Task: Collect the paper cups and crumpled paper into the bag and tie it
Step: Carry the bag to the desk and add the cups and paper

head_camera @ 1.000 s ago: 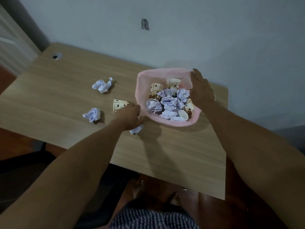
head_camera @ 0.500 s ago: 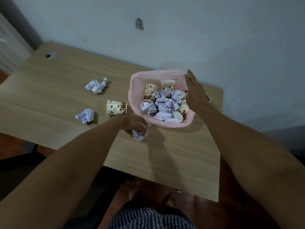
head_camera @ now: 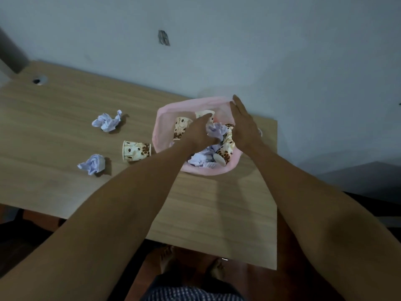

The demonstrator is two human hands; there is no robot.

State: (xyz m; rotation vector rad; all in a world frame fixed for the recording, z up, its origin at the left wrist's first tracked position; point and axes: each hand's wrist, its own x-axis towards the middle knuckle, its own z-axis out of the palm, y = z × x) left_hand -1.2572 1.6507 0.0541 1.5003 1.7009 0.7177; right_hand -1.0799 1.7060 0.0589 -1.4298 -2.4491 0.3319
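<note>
I see a light wood-grain table (head_camera: 65, 170) pushed against a pale grey wall (head_camera: 282, 51), which has a small dark scuff mark (head_camera: 163, 38) high up. A cable grommet hole (head_camera: 39, 80) sits near the table's far left corner. Dark floor shows below the near edge, with bare feet (head_camera: 191, 263) and checked shorts (head_camera: 191, 293) under it. The pink bag (head_camera: 165, 118) stands open at the table's far right corner, touching the wall side, loaded with patterned paper cups and crumpled paper. Left outside on the table: one paper cup (head_camera: 136, 151) on its side just left of the bag, one crumpled paper (head_camera: 107, 122) further left toward the far edge, another crumpled paper ball (head_camera: 92, 164) left of the cup toward the near edge. My left hand (head_camera: 198, 132) is over the bag's mouth, fingers curled round a paper wad (head_camera: 214, 130). My right hand (head_camera: 244, 124) lies along the bag's right rim with fingers straight and together, pointing toward the wall, flat against the plastic, not gripping. Both forearms reach in from the near edge, converging on the bag.
</note>
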